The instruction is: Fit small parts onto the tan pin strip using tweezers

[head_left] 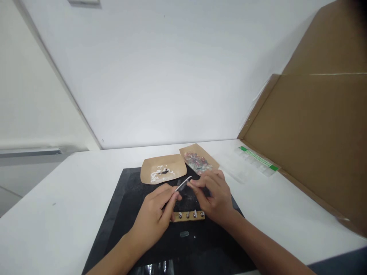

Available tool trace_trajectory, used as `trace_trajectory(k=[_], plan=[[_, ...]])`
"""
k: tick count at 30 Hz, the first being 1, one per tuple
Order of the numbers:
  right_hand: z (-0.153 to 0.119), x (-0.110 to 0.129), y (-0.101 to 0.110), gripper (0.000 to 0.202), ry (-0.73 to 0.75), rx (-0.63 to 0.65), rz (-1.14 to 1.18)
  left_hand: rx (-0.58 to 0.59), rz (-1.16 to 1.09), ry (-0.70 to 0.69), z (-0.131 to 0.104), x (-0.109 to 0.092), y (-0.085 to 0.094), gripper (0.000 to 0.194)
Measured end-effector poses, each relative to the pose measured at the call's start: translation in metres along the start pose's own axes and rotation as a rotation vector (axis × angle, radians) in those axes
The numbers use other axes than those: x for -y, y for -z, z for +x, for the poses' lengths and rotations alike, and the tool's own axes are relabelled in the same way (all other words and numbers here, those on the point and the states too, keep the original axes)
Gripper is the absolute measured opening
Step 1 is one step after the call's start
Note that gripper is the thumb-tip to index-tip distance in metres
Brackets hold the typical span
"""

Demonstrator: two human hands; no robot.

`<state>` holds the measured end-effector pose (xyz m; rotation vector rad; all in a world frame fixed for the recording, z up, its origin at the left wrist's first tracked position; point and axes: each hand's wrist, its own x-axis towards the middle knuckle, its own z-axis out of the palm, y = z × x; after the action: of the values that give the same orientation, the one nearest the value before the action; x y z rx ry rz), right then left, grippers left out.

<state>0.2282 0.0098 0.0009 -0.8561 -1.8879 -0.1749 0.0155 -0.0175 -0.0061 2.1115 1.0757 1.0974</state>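
Observation:
My left hand (156, 208) is closed, with thumb and fingers pinching a thin white strip (183, 183) that slants up to the right and curves slightly at its tip. My right hand (213, 193) is pinched at the strip's far end; whatever sits between those fingertips is too small to make out. Below the hands lies a tan bar (191, 216) with several small dark round studs, some bearing small whitish pieces. The left hand hides its left end. A clear nail tip (184, 233) lies on the black mat (120, 225), nearer to me.
Beyond the hands stands a brown paper tray (146, 168) with white bits and a dark piece. Another paper tray (189, 147) holds clear and reddish small pieces. At right, a clear plastic case with a green label (259, 158) lies by a tall cardboard panel (309, 145).

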Motion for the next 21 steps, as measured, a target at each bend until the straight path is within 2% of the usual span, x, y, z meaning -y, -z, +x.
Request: trace_trajectory(k=[5,13,19,21], plan=[[-0.0055,0.0053,-0.0065,0.014,0.042,0.092,0.003,-0.006,0.014,-0.008,0.0005,0.0025,-0.0003,0.028],[-0.0027,-0.0006,-0.0029,0.015,-0.014,-0.016,-0.033,-0.031,0.02,-0.014,0.0007,0.0019,-0.0009,0.027],[-0.0041,0.0028,-0.006,0.012,0.061,0.061,0.002,-0.022,0.023,-0.009,0.0012,0.0006,0.0002,0.029],[-0.0032,0.0029,-0.0054,0.013,0.042,0.044,-0.014,-0.025,0.021,-0.011,0.0012,0.0008,0.0003,0.03]])
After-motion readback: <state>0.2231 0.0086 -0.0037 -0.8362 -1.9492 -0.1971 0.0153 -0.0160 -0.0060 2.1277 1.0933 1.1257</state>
